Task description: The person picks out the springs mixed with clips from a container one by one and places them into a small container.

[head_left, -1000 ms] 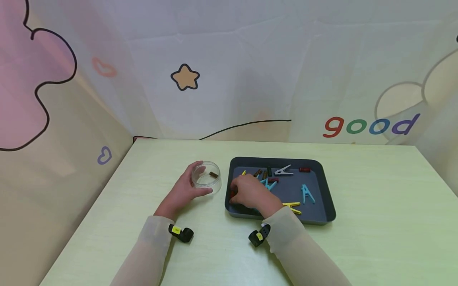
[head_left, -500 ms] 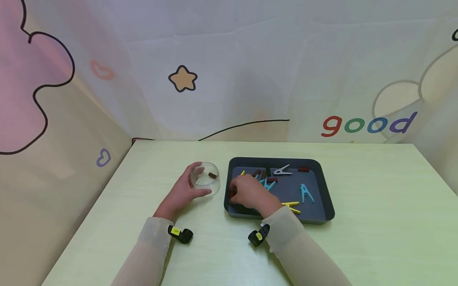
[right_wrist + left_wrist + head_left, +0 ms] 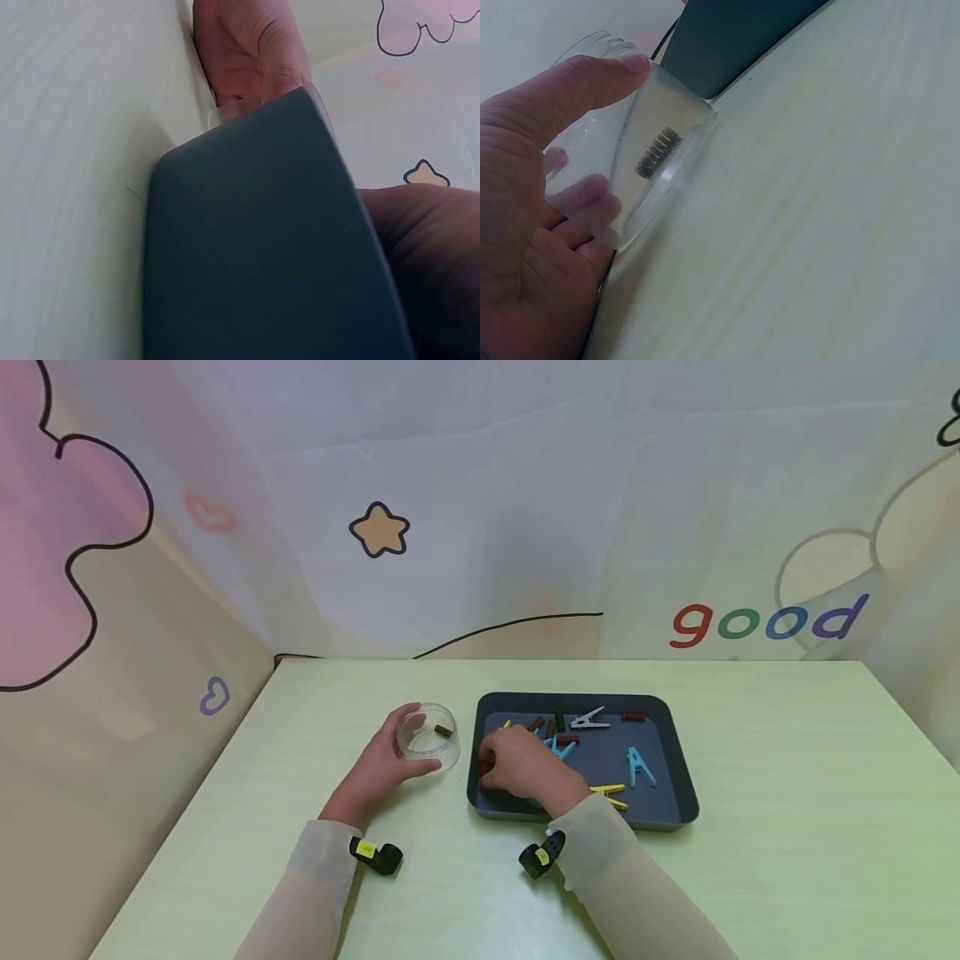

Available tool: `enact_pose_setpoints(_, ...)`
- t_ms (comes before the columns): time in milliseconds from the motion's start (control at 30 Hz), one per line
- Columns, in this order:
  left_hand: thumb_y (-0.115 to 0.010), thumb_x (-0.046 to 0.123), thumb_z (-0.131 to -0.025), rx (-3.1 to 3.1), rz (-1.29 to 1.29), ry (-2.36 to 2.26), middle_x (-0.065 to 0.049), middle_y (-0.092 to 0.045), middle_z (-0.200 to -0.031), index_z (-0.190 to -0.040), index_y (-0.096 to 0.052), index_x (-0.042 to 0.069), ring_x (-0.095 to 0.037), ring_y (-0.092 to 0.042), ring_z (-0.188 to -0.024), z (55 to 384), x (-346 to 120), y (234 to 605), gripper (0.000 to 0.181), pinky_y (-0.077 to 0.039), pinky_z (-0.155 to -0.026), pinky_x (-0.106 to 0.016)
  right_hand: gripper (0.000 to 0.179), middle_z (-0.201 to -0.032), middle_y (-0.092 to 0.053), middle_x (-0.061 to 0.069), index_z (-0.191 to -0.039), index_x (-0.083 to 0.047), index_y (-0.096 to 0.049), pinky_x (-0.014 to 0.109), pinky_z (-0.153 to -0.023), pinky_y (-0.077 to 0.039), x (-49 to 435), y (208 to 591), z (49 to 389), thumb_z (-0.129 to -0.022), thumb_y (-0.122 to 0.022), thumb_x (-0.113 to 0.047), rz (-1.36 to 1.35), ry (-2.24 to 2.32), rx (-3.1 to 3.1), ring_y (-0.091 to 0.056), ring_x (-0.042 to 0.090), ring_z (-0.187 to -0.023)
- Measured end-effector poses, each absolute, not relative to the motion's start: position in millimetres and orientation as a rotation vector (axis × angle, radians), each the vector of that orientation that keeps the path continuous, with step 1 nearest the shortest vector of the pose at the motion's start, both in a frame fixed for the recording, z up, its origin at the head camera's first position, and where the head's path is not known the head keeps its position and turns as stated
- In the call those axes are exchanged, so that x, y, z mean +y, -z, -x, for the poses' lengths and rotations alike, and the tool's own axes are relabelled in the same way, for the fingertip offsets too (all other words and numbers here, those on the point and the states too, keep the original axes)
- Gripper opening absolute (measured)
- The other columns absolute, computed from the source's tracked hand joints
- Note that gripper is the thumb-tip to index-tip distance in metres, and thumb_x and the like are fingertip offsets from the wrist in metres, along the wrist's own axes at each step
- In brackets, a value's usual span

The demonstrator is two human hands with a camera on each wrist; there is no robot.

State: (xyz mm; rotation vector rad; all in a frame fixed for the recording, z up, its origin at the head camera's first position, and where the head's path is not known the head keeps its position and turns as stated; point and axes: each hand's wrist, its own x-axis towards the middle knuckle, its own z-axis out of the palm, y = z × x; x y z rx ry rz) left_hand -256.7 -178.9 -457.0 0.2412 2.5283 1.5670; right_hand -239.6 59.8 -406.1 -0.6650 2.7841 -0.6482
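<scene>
My left hand (image 3: 382,768) grips a clear round plastic jar (image 3: 424,742) from its left side, with the thumb on the near side. Inside the jar lies a dark brown spring (image 3: 658,153), plain in the left wrist view. My right hand (image 3: 528,767) reaches into the left end of a dark grey tray (image 3: 681,768). Its thumb and fingers curl about a red spring (image 3: 483,768), mostly covered by the hand. In the right wrist view the tray's outer wall (image 3: 255,240) hides the fingertips.
Also in the tray are a white clip (image 3: 588,719), a blue clip (image 3: 639,767), a yellow clip (image 3: 611,795), another red spring (image 3: 633,716), a dark green spring (image 3: 559,721) and brown springs (image 3: 536,724). The tray's raised rim stands between the jar and its contents.
The head view has shifted slightly. Both hands keep their places, the left at the jar and the right at the red spring in the tray.
</scene>
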Motion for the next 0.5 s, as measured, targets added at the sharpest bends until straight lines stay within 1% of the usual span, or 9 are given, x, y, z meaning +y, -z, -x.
enact_pose_setpoints(500, -0.085, 0.033, -0.073, 2.535, -0.228, -1.556, 0.006, -0.042, -0.150, -0.146, -0.028, 0.037, -0.020, -0.034, -0.141, 257.8, -178.9, 457.6, 0.093, -0.029, -0.118, -0.047, 0.023, -0.092, -0.067, 0.001, -0.101, -0.011, -0.072, 0.030, -0.073, -0.051, 62.9, 398.2, 237.9, -0.081, -0.076, -0.019, 0.644, 0.675, 2.777, -0.056, 0.014, -0.082)
